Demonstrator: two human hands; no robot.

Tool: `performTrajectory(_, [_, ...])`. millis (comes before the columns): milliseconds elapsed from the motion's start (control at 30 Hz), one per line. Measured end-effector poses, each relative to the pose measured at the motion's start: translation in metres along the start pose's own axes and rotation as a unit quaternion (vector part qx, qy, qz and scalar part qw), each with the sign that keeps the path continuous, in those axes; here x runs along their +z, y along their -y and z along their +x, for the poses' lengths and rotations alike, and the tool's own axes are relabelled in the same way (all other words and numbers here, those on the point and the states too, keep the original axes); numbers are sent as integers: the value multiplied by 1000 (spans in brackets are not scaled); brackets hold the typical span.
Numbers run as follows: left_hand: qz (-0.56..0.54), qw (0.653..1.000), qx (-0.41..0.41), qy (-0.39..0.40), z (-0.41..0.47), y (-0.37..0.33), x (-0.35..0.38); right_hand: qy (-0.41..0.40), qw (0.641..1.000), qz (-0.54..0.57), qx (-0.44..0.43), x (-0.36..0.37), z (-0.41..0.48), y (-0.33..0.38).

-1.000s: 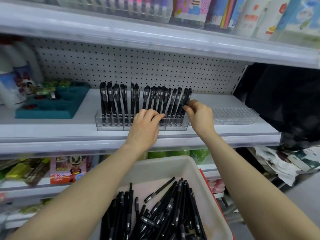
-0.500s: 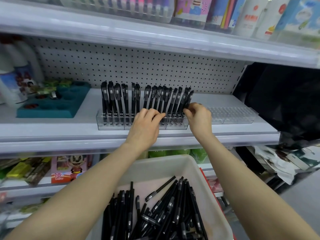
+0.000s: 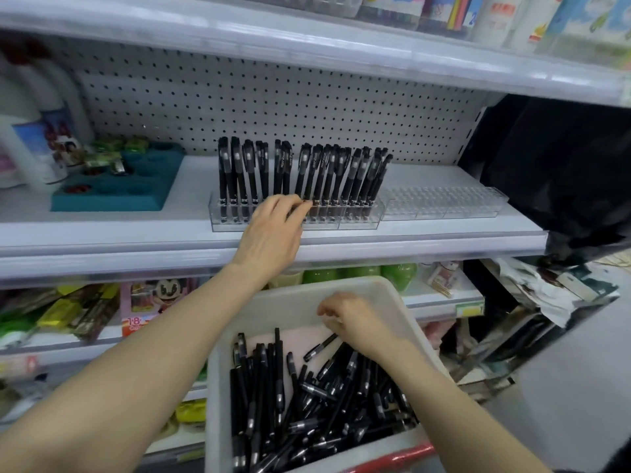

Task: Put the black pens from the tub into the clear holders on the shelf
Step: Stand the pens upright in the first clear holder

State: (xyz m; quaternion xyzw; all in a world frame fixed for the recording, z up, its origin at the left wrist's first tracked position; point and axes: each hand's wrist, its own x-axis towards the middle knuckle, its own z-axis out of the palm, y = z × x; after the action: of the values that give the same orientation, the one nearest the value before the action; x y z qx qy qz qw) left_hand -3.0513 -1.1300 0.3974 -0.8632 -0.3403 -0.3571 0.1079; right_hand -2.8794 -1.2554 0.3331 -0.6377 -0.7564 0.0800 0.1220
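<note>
Several black pens [image 3: 307,175] stand upright in a clear holder [image 3: 358,220] on the middle shelf. A second clear holder [image 3: 444,203] lies empty just to its right. My left hand [image 3: 273,230] rests against the front of the filled holder, fingertips touching the pens' lower ends. Below, a white tub [image 3: 273,308] holds a heap of loose black pens [image 3: 307,397]. My right hand [image 3: 358,322] is down inside the tub, fingers curled over one pen [image 3: 319,348] at the top of the heap; whether it grips that pen is unclear.
A teal foam tray [image 3: 112,186] and white bottles [image 3: 30,145] sit on the shelf at the left. The shelf above [image 3: 307,39] overhangs closely. Packaged goods [image 3: 85,308] and green items [image 3: 358,271] fill the lower shelf. A dark mass [image 3: 563,172] stands at the right.
My right hand left the pens at the right end of the holder and dropped into the tub. My left hand stayed at the holder's front.
</note>
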Motion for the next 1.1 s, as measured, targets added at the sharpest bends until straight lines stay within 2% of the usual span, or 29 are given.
performTrajectory(67, [4, 1000, 1, 6, -6, 5, -6, 81, 994, -76, 21, 16, -1, 1])
performTrajectory(133, [10, 1000, -2, 15, -12, 10, -12, 115, 986, -117, 39, 25, -1, -1])
performTrajectory(333, [37, 998, -37, 25, -25, 24, -29, 129, 986, -103, 29, 24, 1, -3])
performTrajectory(533, [57, 993, -101, 31, -35, 40, -51, 67, 995, 72, 6, -26, 26, 9])
performTrajectory(767, [3, 981, -192, 15, -46, 68, -59, -49, 969, 241, -24, -108, 64, 54])
performTrajectory(900, [-50, 976, -209, 32, -42, 80, -61, -148, 948, 281, -25, -136, 78, 84])
performTrajectory(1100, [-83, 966, -209, 127, -31, 98, -64, -277, 914, 296, 7, -140, 114, 126])
